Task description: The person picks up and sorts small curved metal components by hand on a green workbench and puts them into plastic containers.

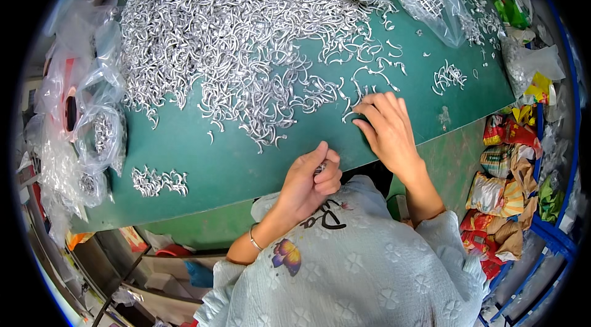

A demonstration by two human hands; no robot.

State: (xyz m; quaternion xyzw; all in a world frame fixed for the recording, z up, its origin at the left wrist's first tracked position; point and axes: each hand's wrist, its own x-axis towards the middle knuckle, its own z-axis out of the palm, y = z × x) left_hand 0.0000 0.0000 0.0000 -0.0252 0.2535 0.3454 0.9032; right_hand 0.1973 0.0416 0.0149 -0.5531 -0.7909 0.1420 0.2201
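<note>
Dark lettering (335, 225) marks the pale shirt (351, 265). The left hand (308, 180) curls its fingers closed around something silvery (320, 168); the right hand (388, 129) has loosely parted fingers beside curved metal pieces (234, 31) heaped across the green worktop (215, 173).

One left hand (315, 176) and one right hand (389, 133) made two, and one wrist wore one bracelet (253, 238). One green table (228, 176) bore one great heap (228, 25) of curved silvery pieces (261, 105), too many to count, and at least two small piles (159, 183), one toward each side. There was one pale shirt (354, 265) with one large butterfly print (287, 257), and at least two clear bags (448, 28), their overlaps hiding the exact number
</note>
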